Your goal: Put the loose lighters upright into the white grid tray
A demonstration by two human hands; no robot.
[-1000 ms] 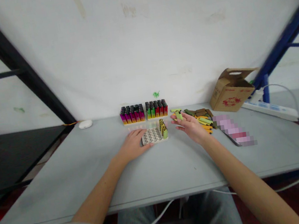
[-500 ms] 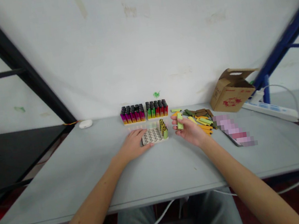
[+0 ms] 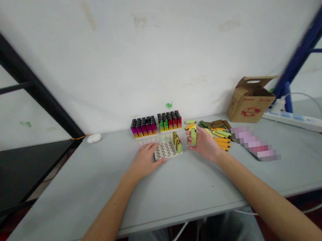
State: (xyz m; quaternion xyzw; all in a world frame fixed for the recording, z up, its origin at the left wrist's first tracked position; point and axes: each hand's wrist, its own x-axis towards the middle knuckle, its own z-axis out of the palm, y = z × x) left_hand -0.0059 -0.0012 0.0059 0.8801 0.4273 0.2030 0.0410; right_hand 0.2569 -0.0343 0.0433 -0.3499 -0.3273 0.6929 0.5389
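Observation:
My left hand [image 3: 144,160] grips the left end of a pale tray [image 3: 165,150] with rows of slots, thumb along its front and fingers behind. One row of olive-green lighters [image 3: 178,146] stands upright at the tray's right end. Just right of it, my right hand [image 3: 208,145] is closed on a light green lighter [image 3: 193,136], held roughly upright above the table between thumb and fingers. Beyond the right hand lies a loose pile of yellow, green and brown lighters [image 3: 221,134], which the hand partly hides.
Two filled trays of lighters, one purple [image 3: 144,127] and one green-to-red [image 3: 170,121], stand near the wall. Rightward are an open cardboard box [image 3: 248,104], a blurred-out phone [image 3: 254,143] and a power strip [image 3: 297,120]. A white case [image 3: 94,138] sits at the left.
The light green lighter has turned slightly within my right hand's fingers. My left hand keeps its grip on the tray. The whole view has shifted a little.

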